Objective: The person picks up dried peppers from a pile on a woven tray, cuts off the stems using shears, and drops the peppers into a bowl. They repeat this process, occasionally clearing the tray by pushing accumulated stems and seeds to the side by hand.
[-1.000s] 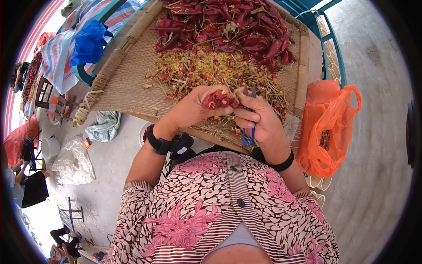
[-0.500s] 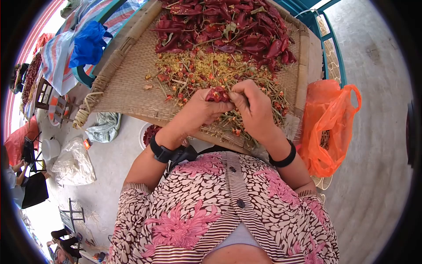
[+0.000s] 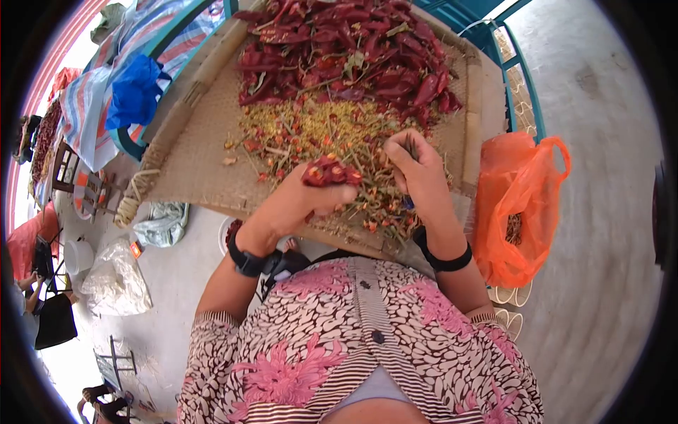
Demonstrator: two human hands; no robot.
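Note:
My left hand is closed around a bunch of dried red chili peppers, their cut ends with pale seeds facing up. To its right and apart from it, my right hand is closed, with a thin dark thing showing between the fingers. A small blue bit shows under that palm; I cannot make out what it belongs to. Below both hands, stems, seeds and chili scraps lie on a woven tray. A large heap of red chilies covers its far part.
An orange plastic bag with stems inside stands right of the tray. Teal metal bars flank the tray. On the left are a blue bag, a clear plastic bag and a white bucket. Another person's hand shows at far left.
My hands have moved apart: the right one has drawn away from the chilies to the right. The left hand still holds the bunch, now lower and turned with its cut ends up.

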